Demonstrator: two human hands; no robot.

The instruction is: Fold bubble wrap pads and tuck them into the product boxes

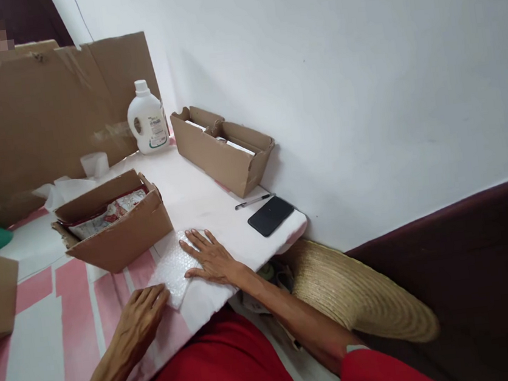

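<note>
A clear piece of bubble wrap lies flat near the table's front edge. My right hand rests on its right part, palm down, with the fingers spread. At the lower left edge of the wrap is my left hand, its fingers bent and close together over that edge; the thumb is hidden. Just behind the wrap stands a small open cardboard box with red and white printed packets inside.
A black phone and a pen lie at right. Behind them is a divided cardboard box by the wall. A white jug stands before a large cardboard panel. Below the table edge is a woven straw item.
</note>
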